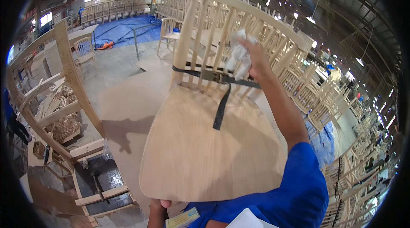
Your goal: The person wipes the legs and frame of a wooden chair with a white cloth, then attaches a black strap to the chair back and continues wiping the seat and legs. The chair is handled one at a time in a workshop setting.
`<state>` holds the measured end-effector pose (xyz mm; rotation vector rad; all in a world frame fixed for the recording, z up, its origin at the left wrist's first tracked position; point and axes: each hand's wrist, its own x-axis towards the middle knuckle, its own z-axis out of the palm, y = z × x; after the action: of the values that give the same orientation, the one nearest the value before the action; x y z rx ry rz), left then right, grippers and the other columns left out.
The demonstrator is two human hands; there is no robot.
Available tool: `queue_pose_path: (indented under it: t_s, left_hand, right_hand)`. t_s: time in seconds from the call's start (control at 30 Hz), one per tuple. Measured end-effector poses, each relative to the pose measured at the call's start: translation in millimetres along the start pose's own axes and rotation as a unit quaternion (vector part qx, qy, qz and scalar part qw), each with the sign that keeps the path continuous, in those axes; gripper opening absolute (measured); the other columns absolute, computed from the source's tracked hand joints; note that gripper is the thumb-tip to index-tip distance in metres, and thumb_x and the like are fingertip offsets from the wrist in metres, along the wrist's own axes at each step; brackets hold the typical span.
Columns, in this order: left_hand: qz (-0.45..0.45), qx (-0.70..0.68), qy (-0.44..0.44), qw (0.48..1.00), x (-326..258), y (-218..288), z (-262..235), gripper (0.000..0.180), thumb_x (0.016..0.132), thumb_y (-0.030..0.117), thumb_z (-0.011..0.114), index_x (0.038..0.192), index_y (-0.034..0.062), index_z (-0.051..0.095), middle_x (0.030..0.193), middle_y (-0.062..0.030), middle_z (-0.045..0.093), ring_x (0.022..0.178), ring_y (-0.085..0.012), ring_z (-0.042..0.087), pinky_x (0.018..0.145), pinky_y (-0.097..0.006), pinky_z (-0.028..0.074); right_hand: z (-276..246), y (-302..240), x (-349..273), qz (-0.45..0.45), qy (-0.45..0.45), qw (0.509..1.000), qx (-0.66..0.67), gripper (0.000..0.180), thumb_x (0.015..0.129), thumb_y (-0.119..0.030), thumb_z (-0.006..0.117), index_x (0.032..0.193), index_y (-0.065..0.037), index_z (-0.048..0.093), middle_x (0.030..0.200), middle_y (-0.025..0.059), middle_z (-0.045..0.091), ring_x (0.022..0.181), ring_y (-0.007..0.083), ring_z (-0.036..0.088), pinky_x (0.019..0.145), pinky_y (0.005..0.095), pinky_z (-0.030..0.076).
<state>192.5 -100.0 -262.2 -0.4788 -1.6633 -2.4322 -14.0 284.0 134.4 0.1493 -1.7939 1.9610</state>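
Right in front of me is a pale wooden chair, its broad seat [209,151] facing up and its slatted backrest [226,4] rising on the far side. A black strap [222,106] with a metal buckle [208,75] runs around the lower slats, and its loose end lies over the seat. My right hand [257,57] is closed on a crumpled white rag [239,59], held against the backrest slats above the strap. At the seat's front left edge, only a small part of my left hand [165,203] shows; its fingers are mostly hidden by the seat.
A wooden frame stand [70,74] rises close on my left, with a pile of wood pieces [64,121] beyond it. Many unfinished chairs [314,100] crowd the right side. A blue tarp [124,31] covers the floor at the back left, near single chairs [168,31].
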Motion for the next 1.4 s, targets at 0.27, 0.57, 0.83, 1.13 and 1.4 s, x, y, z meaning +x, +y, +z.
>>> queue_pose_path:
  t_s: [0.27,0.57,0.83,1.13,1.4]
  left_hand:
    - [0.012,-0.082,0.007,0.997,30,-7,9,0.114,0.071,0.076,0.074,0.152,0.0044,0.038,0.143,-0.0099,0.054,0.131,-0.0266,0.053,0.109,-0.045,0.046]
    - [0.005,0.013,0.111,0.994,49,-2,15,0.132,0.056,0.087,0.075,0.150,0.0021,0.038,0.140,-0.0117,0.056,0.130,-0.0279,0.054,0.107,-0.046,0.048]
    - [0.196,0.222,0.069,0.953,53,-38,-7,0.079,0.089,0.060,0.058,0.139,-0.0009,0.052,0.134,-0.0163,0.061,0.123,-0.0297,0.060,0.102,-0.046,0.051]
    - [0.219,0.065,0.023,0.973,64,-10,7,0.090,0.090,0.068,0.056,0.150,0.0023,0.039,0.148,-0.0128,0.050,0.132,-0.0290,0.053,0.106,-0.046,0.049]
    - [0.205,0.086,0.036,0.974,78,-52,-13,0.102,0.094,0.084,0.022,0.147,0.0005,0.043,0.145,-0.0141,0.053,0.127,-0.0267,0.055,0.102,-0.046,0.051]
  right_hand:
    - [57,5,93,-0.157,0.052,0.986,0.015,0.025,0.086,-0.012,0.073,0.106,0.004,0.068,0.096,0.0090,0.071,0.083,0.0193,0.070,0.071,0.0356,0.055]
    - [104,-4,126,-0.184,0.191,0.845,-0.465,0.031,0.079,-0.027,0.076,0.092,0.002,0.077,0.083,0.0154,0.075,0.076,0.0257,0.072,0.072,0.0402,0.055]
    - [99,20,141,-0.107,0.177,0.965,0.159,0.015,0.092,-0.018,0.072,0.100,-0.006,0.073,0.086,0.0050,0.071,0.074,0.0174,0.070,0.053,0.0315,0.056]
    - [83,44,92,-0.378,0.125,0.773,-0.493,0.030,0.089,-0.031,0.068,0.103,-0.005,0.072,0.091,0.0184,0.073,0.083,0.0389,0.071,0.077,0.0500,0.056]
    - [77,-5,118,-0.318,0.172,0.760,-0.540,0.027,0.086,-0.032,0.069,0.097,-0.008,0.074,0.086,0.0199,0.073,0.082,0.0412,0.070,0.079,0.0497,0.055]
